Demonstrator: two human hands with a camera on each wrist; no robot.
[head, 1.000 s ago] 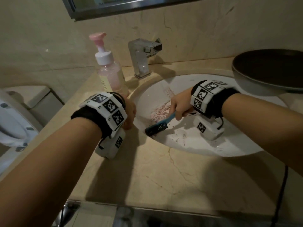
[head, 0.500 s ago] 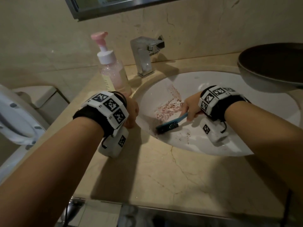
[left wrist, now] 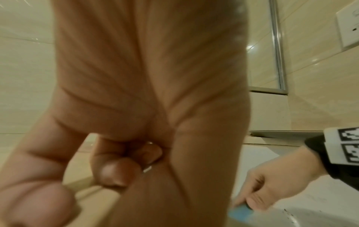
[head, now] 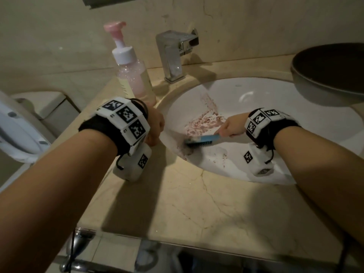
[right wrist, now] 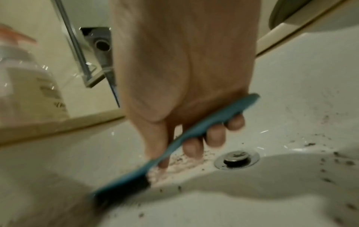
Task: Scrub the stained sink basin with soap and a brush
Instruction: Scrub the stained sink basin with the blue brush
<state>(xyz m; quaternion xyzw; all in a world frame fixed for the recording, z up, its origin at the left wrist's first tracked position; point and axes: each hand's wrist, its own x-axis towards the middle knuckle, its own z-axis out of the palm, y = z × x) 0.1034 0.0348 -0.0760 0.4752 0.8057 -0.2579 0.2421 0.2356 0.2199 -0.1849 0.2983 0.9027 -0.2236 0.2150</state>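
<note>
Gripping the blue handle of the brush [head: 202, 139], the right hand [head: 233, 126] has its fingers [right wrist: 214, 136] curled under the handle and the thumb laid along its top, as the right wrist view shows. The dark bristle head points toward the left wall of the sink basin [head: 275, 95] and sits on the white slope there, at the lower edge of the pinkish stain [head: 201, 125] that runs down from the back left rim. Foamy pink residue clings around the bristles, and dark specks are scattered over the front slope and around the drain [right wrist: 237, 159]. The left hand [head: 155, 127] rests on the counter [head: 197, 203] at the basin's left rim, with its fingers curled into the palm and nothing held in them, as the left wrist view shows. The soap bottle [head: 132, 75] stands on the counter's back left part, just left of the faucet [head: 173, 54]; a dark bowl [head: 331, 69] sits at the back right corner. The scrubbing looks partly done, since the stain is broken up but not gone. To do this step well, the bristles should probably stay flat against the curved wall, with short firm strokes working up through the streak toward the rim, while the left hand braces on the counter. A rinse will likely be needed for the loosened specks.
</note>
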